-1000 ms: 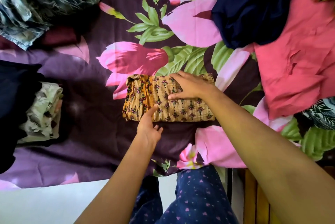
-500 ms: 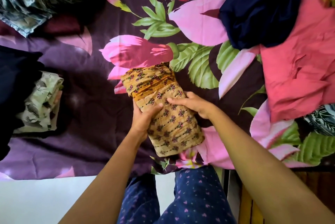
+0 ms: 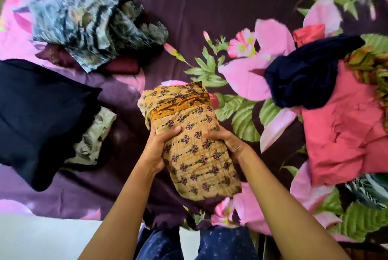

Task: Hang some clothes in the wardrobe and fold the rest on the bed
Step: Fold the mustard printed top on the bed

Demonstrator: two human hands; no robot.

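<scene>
Head view shows your left hand (image 3: 156, 151) and right hand (image 3: 227, 144) gripping the folded yellow floral garment (image 3: 190, 133) from either side. You hold it above the floral bedsheet (image 3: 189, 18).

Light was soft and even, shadows faint. Motion blur smeared the grey patterned garment (image 3: 94, 26) beyond the left hand (image 3: 156, 150); edges bowed outward.

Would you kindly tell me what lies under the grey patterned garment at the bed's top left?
A maroon cloth shows beneath the grey patterned garment; how far it extends underneath is hidden.
</scene>
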